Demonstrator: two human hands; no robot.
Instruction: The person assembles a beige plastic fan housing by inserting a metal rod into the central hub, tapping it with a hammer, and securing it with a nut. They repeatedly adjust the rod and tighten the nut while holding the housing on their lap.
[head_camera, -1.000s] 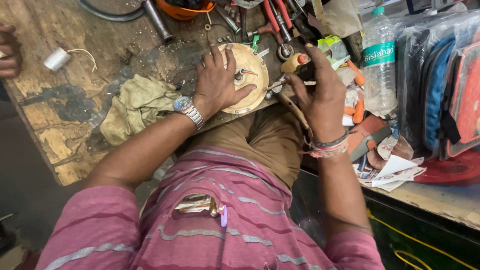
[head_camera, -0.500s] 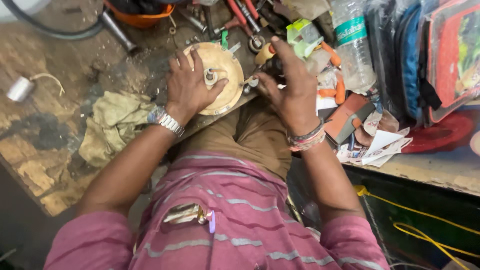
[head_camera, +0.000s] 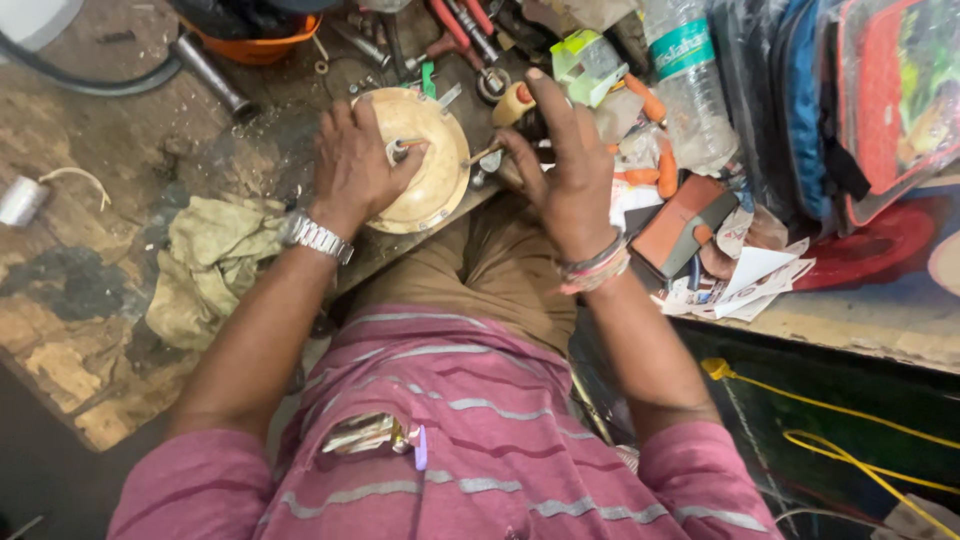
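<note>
A round cream-coloured disc-shaped part lies on the worn wooden bench at its front edge. My left hand rests on top of it, fingers spread and pressing it down, with a metal watch at the wrist. My right hand is closed around a screwdriver with a yellow and red handle. Its metal tip points at the middle of the disc, close to my left thumb. Thread bands circle my right wrist.
A dirty olive rag lies left of the disc. Pliers with red handles, an orange bowl, a plastic bottle, a green box, papers and bags crowd the back and right. A white spool sits far left.
The view has shifted, so the bench sits further left and higher. My hands stay on the disc, and the screwdriver tip has come nearer to its middle.
</note>
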